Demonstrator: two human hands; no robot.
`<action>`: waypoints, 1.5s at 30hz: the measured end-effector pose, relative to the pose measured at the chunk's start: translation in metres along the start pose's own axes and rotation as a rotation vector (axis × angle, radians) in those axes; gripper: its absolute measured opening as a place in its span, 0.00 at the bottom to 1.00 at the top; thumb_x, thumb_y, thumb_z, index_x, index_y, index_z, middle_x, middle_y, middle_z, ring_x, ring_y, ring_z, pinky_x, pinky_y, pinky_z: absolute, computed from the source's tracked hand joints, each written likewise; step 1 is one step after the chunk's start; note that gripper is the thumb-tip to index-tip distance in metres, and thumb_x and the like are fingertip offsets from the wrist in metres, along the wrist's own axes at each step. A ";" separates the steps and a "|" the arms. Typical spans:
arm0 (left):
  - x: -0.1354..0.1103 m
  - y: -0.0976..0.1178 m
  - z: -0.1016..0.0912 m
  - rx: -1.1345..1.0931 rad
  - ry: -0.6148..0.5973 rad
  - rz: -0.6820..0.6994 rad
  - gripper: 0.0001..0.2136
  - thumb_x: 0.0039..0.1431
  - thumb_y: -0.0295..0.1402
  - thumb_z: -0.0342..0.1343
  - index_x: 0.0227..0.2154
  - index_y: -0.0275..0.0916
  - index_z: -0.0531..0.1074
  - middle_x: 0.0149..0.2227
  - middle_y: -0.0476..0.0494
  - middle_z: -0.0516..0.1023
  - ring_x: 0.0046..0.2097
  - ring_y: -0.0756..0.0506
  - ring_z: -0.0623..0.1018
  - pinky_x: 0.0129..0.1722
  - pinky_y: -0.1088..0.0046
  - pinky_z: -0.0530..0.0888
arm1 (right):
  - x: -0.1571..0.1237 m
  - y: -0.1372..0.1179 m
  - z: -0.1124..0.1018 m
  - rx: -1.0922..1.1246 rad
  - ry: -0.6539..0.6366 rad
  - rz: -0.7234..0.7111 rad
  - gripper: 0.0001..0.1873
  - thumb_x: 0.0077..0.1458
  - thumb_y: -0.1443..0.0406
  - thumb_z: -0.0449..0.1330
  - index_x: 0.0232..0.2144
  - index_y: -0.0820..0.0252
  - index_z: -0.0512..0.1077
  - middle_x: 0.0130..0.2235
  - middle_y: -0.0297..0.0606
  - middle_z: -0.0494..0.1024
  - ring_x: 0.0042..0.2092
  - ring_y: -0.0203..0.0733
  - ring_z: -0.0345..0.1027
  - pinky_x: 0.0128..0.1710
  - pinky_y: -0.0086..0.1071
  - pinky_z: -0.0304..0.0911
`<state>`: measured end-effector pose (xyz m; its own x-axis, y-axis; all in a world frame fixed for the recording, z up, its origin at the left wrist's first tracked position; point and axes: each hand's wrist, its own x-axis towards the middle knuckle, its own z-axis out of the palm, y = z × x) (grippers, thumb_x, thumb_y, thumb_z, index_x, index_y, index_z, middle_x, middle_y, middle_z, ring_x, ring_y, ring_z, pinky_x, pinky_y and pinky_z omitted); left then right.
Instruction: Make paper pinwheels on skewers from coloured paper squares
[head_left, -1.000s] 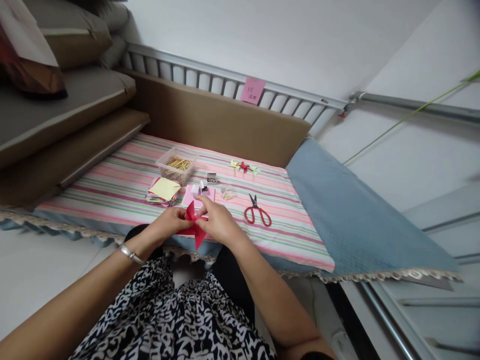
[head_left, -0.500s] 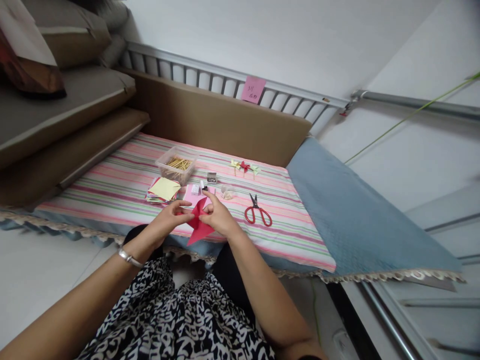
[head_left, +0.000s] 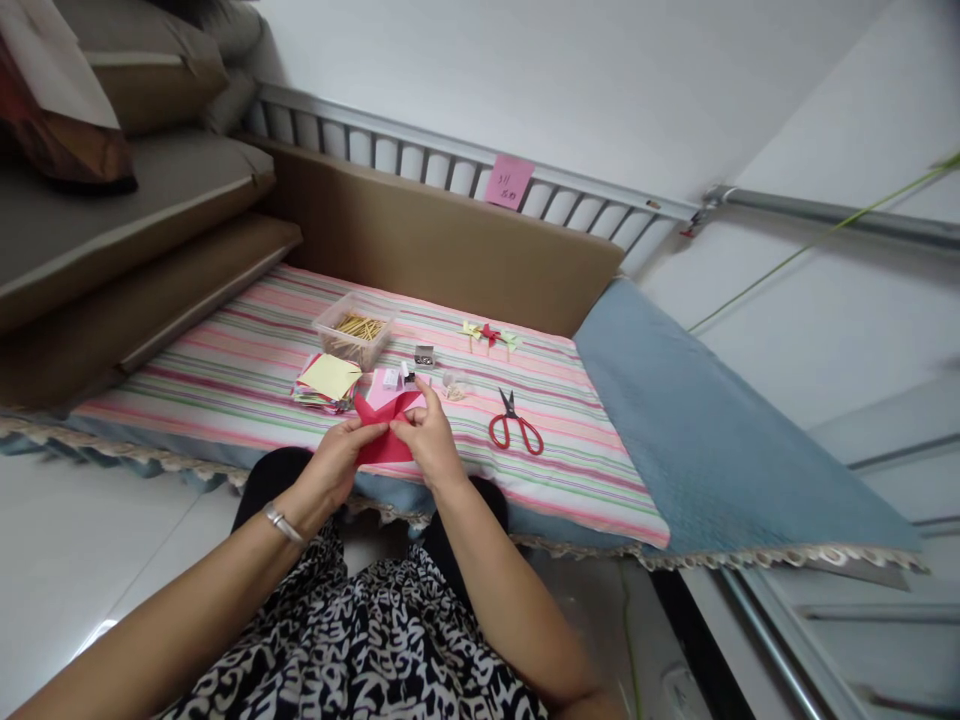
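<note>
A sheet of red paper (head_left: pixel 388 450) with folded, pointed corners is held over the near edge of the striped cloth. My left hand (head_left: pixel 341 455) grips its left side, thumb pressed near the middle. From the right, my right hand (head_left: pixel 429 435) pinches it near the centre, index finger stretched forward. Just beyond lie a pink sheet (head_left: pixel 382 392), a small white box (head_left: pixel 391 379) and a small open container (head_left: pixel 424 355). Left of these is a stack of coloured paper squares (head_left: pixel 330 378). Red-handled scissors (head_left: pixel 516 425) rest to the right of my right hand.
A clear plastic box (head_left: pixel 352 335) of thin sticks stands behind the paper stack. Three small paper pinwheels (head_left: pixel 490 334) lie farther back. A small clear tub (head_left: pixel 454 385) sits near the scissors. Brown cushions (head_left: pixel 135 230) are piled at left; a brown board (head_left: pixel 442 235) leans against the railing.
The red paper has been turned and its corners now spread upward around the middle. My left hand has moved in, its thumb now beside my right thumb at the centre.
</note>
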<state>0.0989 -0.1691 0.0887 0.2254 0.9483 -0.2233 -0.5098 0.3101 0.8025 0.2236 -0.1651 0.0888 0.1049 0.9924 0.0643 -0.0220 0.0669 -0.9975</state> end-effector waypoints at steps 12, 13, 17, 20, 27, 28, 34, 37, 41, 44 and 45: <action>0.010 0.017 -0.012 0.077 0.103 -0.014 0.05 0.37 0.26 0.67 0.21 0.32 0.78 0.20 0.42 0.80 0.23 0.47 0.76 0.27 0.74 0.71 | -0.042 -0.003 -0.022 -0.712 0.024 -0.679 0.19 0.60 0.66 0.53 0.54 0.58 0.69 0.55 0.48 0.69 0.57 0.47 0.61 0.58 0.45 0.58; 0.010 0.018 -0.011 0.072 0.108 -0.020 0.04 0.37 0.25 0.66 0.21 0.32 0.78 0.20 0.42 0.80 0.22 0.48 0.76 0.27 0.74 0.71 | -0.044 -0.002 -0.024 -0.770 0.009 -0.722 0.18 0.61 0.68 0.52 0.52 0.58 0.71 0.57 0.48 0.68 0.59 0.48 0.58 0.59 0.46 0.57; 0.009 0.019 -0.005 0.049 0.133 -0.055 0.03 0.37 0.22 0.65 0.20 0.33 0.78 0.19 0.44 0.79 0.21 0.48 0.75 0.27 0.74 0.72 | -0.044 0.006 -0.027 -0.903 0.010 -0.774 0.19 0.60 0.71 0.49 0.49 0.57 0.74 0.59 0.47 0.64 0.62 0.49 0.53 0.61 0.48 0.56; 0.008 0.020 -0.003 0.060 0.131 -0.078 0.04 0.37 0.22 0.65 0.20 0.33 0.78 0.19 0.44 0.80 0.21 0.48 0.75 0.26 0.74 0.72 | -0.042 0.009 -0.028 -0.928 0.020 -0.788 0.18 0.60 0.71 0.51 0.48 0.56 0.74 0.59 0.46 0.64 0.62 0.49 0.53 0.61 0.48 0.57; 0.011 0.015 -0.007 0.113 0.096 -0.048 0.07 0.35 0.25 0.68 0.22 0.32 0.79 0.22 0.43 0.81 0.23 0.49 0.76 0.26 0.76 0.71 | -0.041 0.006 -0.027 -0.853 0.010 -0.784 0.09 0.58 0.69 0.55 0.36 0.59 0.77 0.59 0.48 0.66 0.63 0.49 0.53 0.61 0.47 0.56; 0.010 0.014 -0.007 0.125 0.088 -0.046 0.08 0.35 0.26 0.68 0.23 0.32 0.79 0.23 0.42 0.81 0.23 0.49 0.76 0.27 0.77 0.71 | -0.040 0.005 -0.027 -0.830 0.008 -0.764 0.08 0.58 0.68 0.56 0.34 0.58 0.77 0.59 0.48 0.66 0.63 0.49 0.53 0.61 0.47 0.56; 0.005 0.011 -0.003 0.213 0.048 -0.061 0.10 0.34 0.29 0.69 0.25 0.31 0.80 0.23 0.43 0.81 0.24 0.50 0.76 0.28 0.77 0.71 | -0.034 0.001 -0.022 -0.707 0.039 -0.594 0.04 0.55 0.66 0.59 0.31 0.58 0.74 0.60 0.49 0.66 0.65 0.49 0.51 0.62 0.49 0.52; 0.001 0.010 -0.001 0.259 0.021 -0.031 0.09 0.34 0.28 0.68 0.24 0.32 0.80 0.22 0.44 0.80 0.23 0.51 0.74 0.27 0.77 0.69 | -0.033 -0.001 -0.017 -0.716 0.055 -0.537 0.04 0.54 0.67 0.59 0.29 0.59 0.74 0.61 0.51 0.64 0.66 0.51 0.48 0.62 0.50 0.50; -0.002 0.009 -0.001 0.281 0.021 -0.015 0.08 0.35 0.28 0.67 0.24 0.32 0.80 0.23 0.44 0.80 0.24 0.50 0.75 0.28 0.76 0.69 | -0.033 -0.004 -0.013 -0.750 0.075 -0.469 0.04 0.53 0.69 0.59 0.28 0.60 0.74 0.61 0.51 0.64 0.66 0.53 0.47 0.63 0.51 0.48; -0.003 0.009 -0.002 0.273 0.002 -0.015 0.08 0.36 0.28 0.68 0.24 0.32 0.80 0.24 0.42 0.81 0.25 0.49 0.76 0.30 0.75 0.70 | -0.033 -0.005 -0.013 -0.766 0.071 -0.436 0.04 0.52 0.69 0.59 0.26 0.59 0.73 0.61 0.50 0.64 0.66 0.54 0.47 0.62 0.52 0.48; -0.003 0.010 -0.003 0.265 -0.006 -0.018 0.08 0.36 0.28 0.68 0.25 0.32 0.80 0.24 0.42 0.81 0.25 0.49 0.76 0.30 0.75 0.70 | -0.033 -0.006 -0.013 -0.770 0.067 -0.431 0.04 0.51 0.69 0.59 0.26 0.59 0.73 0.61 0.49 0.64 0.66 0.54 0.47 0.62 0.52 0.48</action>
<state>0.0910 -0.1685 0.0954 0.2381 0.9420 -0.2365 -0.2706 0.2981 0.9154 0.2330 -0.1991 0.0920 0.0080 0.8871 0.4615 0.7059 0.3219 -0.6309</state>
